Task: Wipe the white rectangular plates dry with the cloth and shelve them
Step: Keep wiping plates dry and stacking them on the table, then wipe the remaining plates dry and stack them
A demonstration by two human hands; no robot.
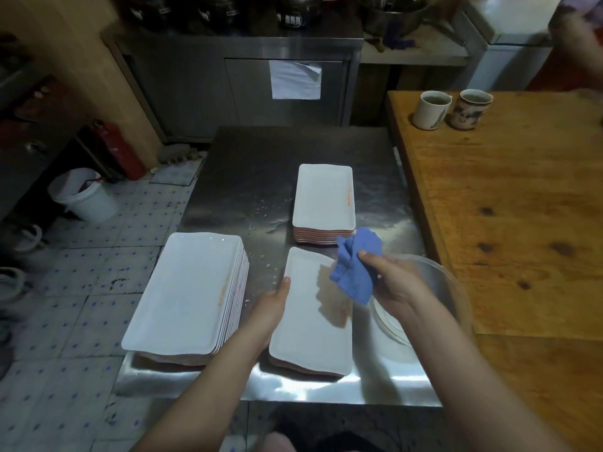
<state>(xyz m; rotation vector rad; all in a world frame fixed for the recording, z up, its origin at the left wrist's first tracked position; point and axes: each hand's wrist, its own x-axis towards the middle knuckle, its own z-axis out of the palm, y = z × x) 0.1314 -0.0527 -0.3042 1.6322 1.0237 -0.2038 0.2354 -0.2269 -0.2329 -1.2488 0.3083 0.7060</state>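
Head view: my left hand (pixel 270 308) grips the left rim of the white plate (pixel 306 337) at lower centre, thumb on top. My right hand (pixel 396 283) pinches the blue cloth (pixel 354 270) over the plate's upper right corner, perhaps touching it. The left stack (pixel 186 291) lies just beside my left hand, the far stack (pixel 323 197) beyond the cloth

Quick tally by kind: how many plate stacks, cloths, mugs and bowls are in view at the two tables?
Plate stacks: 3
Blue cloth: 1
Mugs: 2
Clear bowl: 1
Total: 7
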